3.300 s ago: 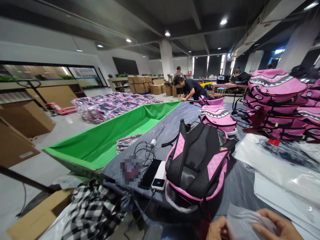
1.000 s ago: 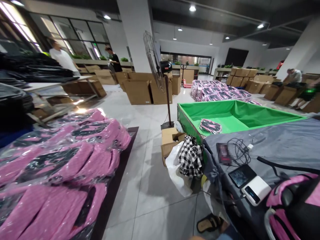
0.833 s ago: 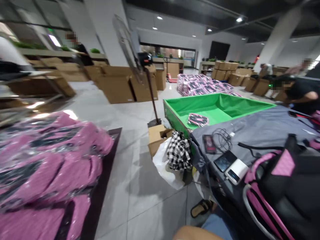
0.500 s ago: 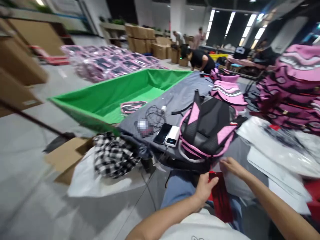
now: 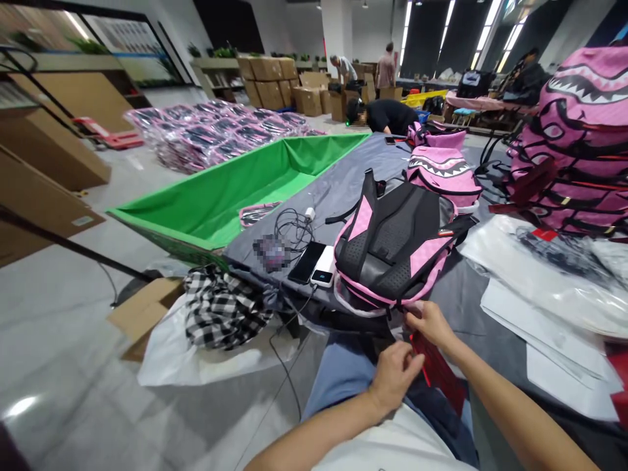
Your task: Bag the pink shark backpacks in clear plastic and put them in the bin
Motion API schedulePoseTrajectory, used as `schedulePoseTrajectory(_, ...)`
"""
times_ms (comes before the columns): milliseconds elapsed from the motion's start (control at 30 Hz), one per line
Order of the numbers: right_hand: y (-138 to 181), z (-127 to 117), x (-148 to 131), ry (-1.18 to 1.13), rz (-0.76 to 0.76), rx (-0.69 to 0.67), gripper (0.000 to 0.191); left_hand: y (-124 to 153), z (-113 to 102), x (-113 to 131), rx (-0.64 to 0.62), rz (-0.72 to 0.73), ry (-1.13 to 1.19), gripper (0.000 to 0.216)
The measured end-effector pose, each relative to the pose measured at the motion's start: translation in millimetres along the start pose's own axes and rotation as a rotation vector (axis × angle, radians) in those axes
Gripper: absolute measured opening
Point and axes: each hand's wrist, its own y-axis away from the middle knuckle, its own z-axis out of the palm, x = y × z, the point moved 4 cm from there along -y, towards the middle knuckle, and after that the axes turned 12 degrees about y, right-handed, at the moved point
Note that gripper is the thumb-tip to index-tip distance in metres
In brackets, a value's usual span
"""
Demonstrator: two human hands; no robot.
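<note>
A pink and black backpack [image 5: 395, 239] lies back side up on the grey-covered table [image 5: 343, 186], straps towards me. My right hand [image 5: 429, 322] is closed at its near bottom edge, pinching something small there. My left hand [image 5: 395, 373] sits just below, fingers curled onto a red tag [image 5: 438, 371] that hangs over the table edge above my lap. Both forearms reach in from the bottom of the view.
A phone [image 5: 307, 261], a white power bank [image 5: 324, 268] and tangled cables [image 5: 293, 227] lie left of the backpack. Clear plastic bags [image 5: 544, 275] spread to the right, beneath a stack of pink backpacks [image 5: 574, 150]. A green bin [image 5: 235, 190] stands beyond. A checked cloth [image 5: 220, 307] hangs over a cardboard box. A person bends over the table's far end.
My view swung from the left side of the room back to the table. Both hands came into sight and closed in on the red tag at the backpack's near edge.
</note>
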Motion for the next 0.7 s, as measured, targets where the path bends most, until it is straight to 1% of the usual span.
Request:
schedulePoseTrajectory(67, -3.7, 0.8, 3.9, -0.013, 0.004, -0.023, 0.018, -1.5, -19.4, -7.0, 0.249, -0.032, 0.123, 0.023)
schedulePoseTrajectory(100, -5.4, 0.3, 4.9, -0.021, 0.005, -0.035, 0.020, -3.1, -27.9, -11.5, 0.370, -0.067, 0.229, 0.027)
schedulePoseTrajectory(133, -6.9, -0.8, 5.3, -0.024, 0.000, -0.042, 0.021, -5.3, -34.1, -15.8, 0.459, -0.106, 0.351, 0.035)
schedulePoseTrajectory(167, -8.1, -2.2, 5.1, -0.025, -0.009, -0.045, 0.021, -8.2, -37.3, -19.1, 0.506, -0.155, 0.471, 0.043)
schedulePoseTrajectory(200, -9.1, -3.4, 4.7, -0.027, -0.022, -0.051, 0.022, -11.1, -38.4, -20.8, 0.525, -0.205, 0.572, 0.050)
schedulePoseTrajectory(267, -10.5, -4.8, 4.4, -0.035, -0.039, -0.074, 0.023, -15.9, -37.0, -19.1, 0.517, -0.293, 0.687, 0.057)
schedulePoseTrajectory(367, -12.1, -4.0, 6.7, -0.079, -0.006, -0.105, 0.024, -20.8, -30.7, -11.6, 0.448, -0.396, 0.739, 0.056)
schedulePoseTrajectory(433, -12.7, -3.4, 7.1, -0.123, 0.026, -0.108, 0.024, -25.5, -25.2, -9.0, 0.385, -0.454, 0.764, 0.052)
schedulePoseTrajectory(500, -12.7, -2.9, 4.8, -0.174, 0.045, -0.126, 0.025, -32.0, -21.6, -10.0, 0.355, -0.509, 0.770, 0.046)
schedulePoseTrajectory(600, -12.5, -3.4, 0.3, -0.212, 0.052, -0.166, 0.030, -43.1, -20.0, -13.9, 0.367, -0.567, 0.749, 0.034)
schedulePoseTrajectory(700, -14.2, -4.9, 1.4, -0.194, 0.050, -0.163, 0.034, -50.3, -16.9, -14.0, 0.362, -0.597, 0.750, 0.026)
